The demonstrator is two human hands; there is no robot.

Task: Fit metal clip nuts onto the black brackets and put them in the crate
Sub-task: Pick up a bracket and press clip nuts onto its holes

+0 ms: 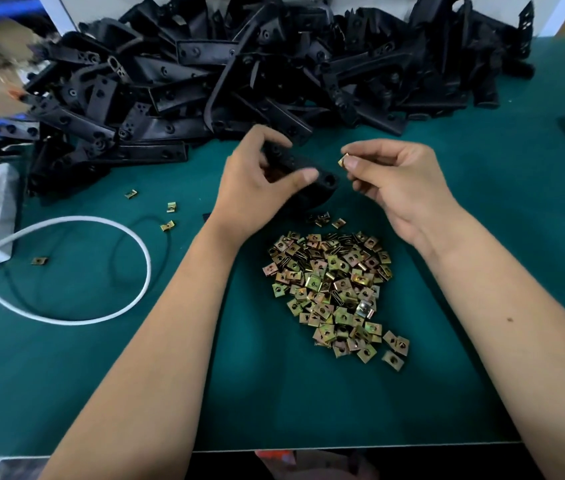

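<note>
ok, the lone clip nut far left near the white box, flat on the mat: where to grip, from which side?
Pinch that lone clip nut across its two opposite outer edges, coming straight down from above. It lies flat on the green mat, holed face up, with bare mat all round, so the edges look reachable. It is low, so fingertips would probably have to lift one edge first. Its open side is too small to tell.

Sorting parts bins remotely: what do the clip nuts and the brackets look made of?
Clip nuts: likely sheet steel with yellowish iridescent plating; thin, folded, shiny. Black brackets: apparently moulded plastic, matte to semi-gloss, though painted metal can't be excluded.
</note>
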